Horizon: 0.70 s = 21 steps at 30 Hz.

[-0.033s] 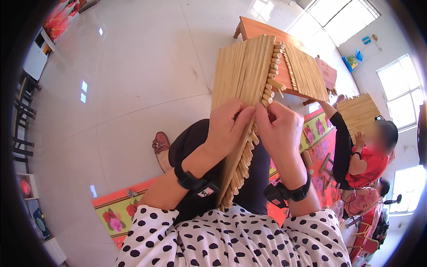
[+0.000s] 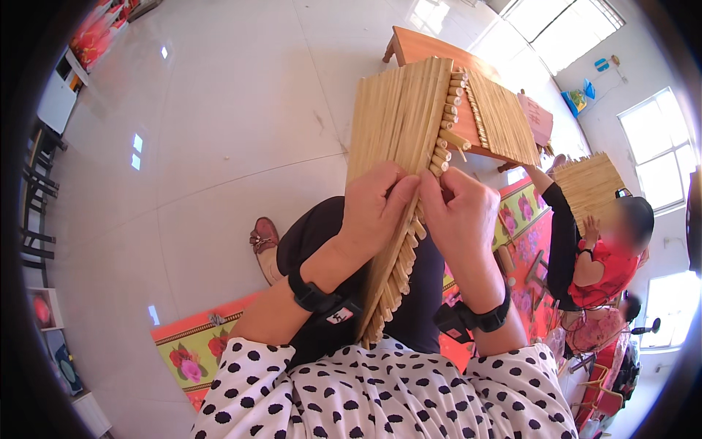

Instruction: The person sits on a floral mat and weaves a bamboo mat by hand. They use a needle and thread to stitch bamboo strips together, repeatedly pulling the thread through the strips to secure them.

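Observation:
A stiff panel of straw-coloured stalks (image 2: 398, 117) rests upright across my lap, its row of cut stalk ends facing right. Halfway along that edge, my left hand (image 2: 376, 197) is closed on the panel, thumb pressed at the rim. Close against it, my right hand (image 2: 461, 208) is closed in a pinch among the stalk ends; whatever lies between its fingertips is hidden. Thumbs and fingertips of both hands nearly meet. Just above my right hand, one stalk end (image 2: 455, 139) sticks out farther than the others.
Beyond the panel stands an orange-brown wooden table (image 2: 431, 47) bearing another stalk panel (image 2: 504, 117) and a pinkish box (image 2: 536, 121). At the right, a seated person in red (image 2: 603, 278) handles a similar panel (image 2: 589, 183). A flowered mat (image 2: 194, 358) covers part of the tiled floor.

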Each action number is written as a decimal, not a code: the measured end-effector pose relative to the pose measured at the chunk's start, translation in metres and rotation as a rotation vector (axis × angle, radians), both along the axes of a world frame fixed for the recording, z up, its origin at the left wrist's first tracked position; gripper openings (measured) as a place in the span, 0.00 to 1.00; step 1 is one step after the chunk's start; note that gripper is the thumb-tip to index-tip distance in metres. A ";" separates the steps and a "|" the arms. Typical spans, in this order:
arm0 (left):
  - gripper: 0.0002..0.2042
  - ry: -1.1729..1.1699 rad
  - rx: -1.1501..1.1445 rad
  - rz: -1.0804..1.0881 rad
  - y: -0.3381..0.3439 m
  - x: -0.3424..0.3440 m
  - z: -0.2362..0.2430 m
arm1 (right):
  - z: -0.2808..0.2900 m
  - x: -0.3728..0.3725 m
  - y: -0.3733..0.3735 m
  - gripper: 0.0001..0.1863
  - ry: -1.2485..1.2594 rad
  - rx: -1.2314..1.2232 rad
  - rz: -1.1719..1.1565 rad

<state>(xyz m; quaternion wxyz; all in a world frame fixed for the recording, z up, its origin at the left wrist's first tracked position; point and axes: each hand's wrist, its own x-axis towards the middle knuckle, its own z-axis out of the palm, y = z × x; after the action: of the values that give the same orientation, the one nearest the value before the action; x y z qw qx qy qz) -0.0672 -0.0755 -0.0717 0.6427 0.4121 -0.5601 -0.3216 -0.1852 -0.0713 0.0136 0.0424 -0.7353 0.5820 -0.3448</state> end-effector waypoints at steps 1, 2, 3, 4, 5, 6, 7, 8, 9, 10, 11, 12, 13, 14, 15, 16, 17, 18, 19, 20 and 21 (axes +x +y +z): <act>0.09 -0.017 -0.037 0.025 -0.001 -0.001 0.000 | 0.001 0.001 0.001 0.18 0.004 0.007 -0.005; 0.09 -0.035 -0.074 0.052 -0.002 -0.002 0.001 | 0.003 0.001 0.001 0.18 0.008 0.013 -0.008; 0.09 -0.058 -0.114 0.070 -0.004 -0.004 0.000 | 0.003 0.001 0.002 0.18 0.011 0.021 -0.013; 0.09 -0.080 -0.154 0.089 -0.006 -0.006 0.001 | 0.002 0.001 0.002 0.18 0.011 0.016 -0.013; 0.09 -0.103 -0.194 0.109 -0.008 -0.006 0.001 | 0.002 0.000 0.002 0.18 0.011 0.011 -0.012; 0.09 -0.121 -0.218 0.122 -0.009 -0.006 0.002 | 0.002 0.000 0.001 0.18 0.008 0.005 -0.008; 0.09 -0.140 -0.241 0.136 -0.010 -0.005 0.002 | 0.001 0.001 0.001 0.18 -0.002 0.014 -0.009; 0.10 -0.158 -0.265 0.151 -0.010 -0.004 0.004 | 0.001 0.001 0.001 0.18 -0.013 0.023 -0.010; 0.10 -0.117 -0.259 0.167 -0.009 -0.005 0.006 | 0.000 0.001 0.001 0.18 -0.021 0.033 -0.013; 0.10 -0.075 -0.253 0.182 -0.007 -0.006 0.009 | 0.001 0.001 0.001 0.18 -0.030 0.041 -0.013; 0.10 -0.034 -0.246 0.199 -0.005 -0.007 0.011 | 0.001 0.001 0.001 0.18 -0.040 0.050 -0.013; 0.10 -0.052 -0.237 0.215 -0.002 -0.005 0.012 | 0.001 0.001 0.002 0.19 -0.056 0.062 -0.010; 0.10 -0.069 -0.229 0.231 0.000 -0.002 0.012 | 0.002 0.002 0.002 0.19 -0.055 0.060 0.002; 0.10 -0.087 -0.221 0.248 0.002 0.000 0.012 | 0.002 0.004 0.003 0.19 -0.055 0.059 0.014; 0.12 -0.032 -0.198 0.302 0.002 0.001 0.011 | 0.001 0.004 0.003 0.19 -0.054 0.056 0.017; 0.14 0.023 -0.176 0.357 0.000 0.001 0.010 | 0.000 0.002 0.002 0.19 -0.044 0.056 0.001; 0.16 0.079 -0.153 0.410 -0.001 0.002 0.009 | 0.000 -0.001 0.001 0.20 -0.033 0.056 -0.015; 0.17 0.153 -0.053 0.296 -0.001 0.014 0.015 | 0.000 -0.002 0.000 0.20 -0.026 0.056 -0.019; 0.17 0.240 -0.093 0.218 -0.002 0.017 0.007 | 0.000 -0.001 0.000 0.20 -0.047 0.070 -0.020; 0.17 0.326 -0.133 0.138 -0.003 0.017 -0.007 | 0.000 0.000 0.002 0.20 -0.067 0.084 -0.020; 0.17 0.413 -0.173 0.058 -0.004 0.018 -0.010 | -0.001 0.001 0.002 0.20 -0.085 0.097 -0.022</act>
<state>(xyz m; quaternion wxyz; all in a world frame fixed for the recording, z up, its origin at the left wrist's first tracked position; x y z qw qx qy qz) -0.0488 -0.0792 -0.0820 0.7857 0.2966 -0.4300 -0.3313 -0.1846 -0.0695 0.0126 0.0989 -0.7107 0.6035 -0.3477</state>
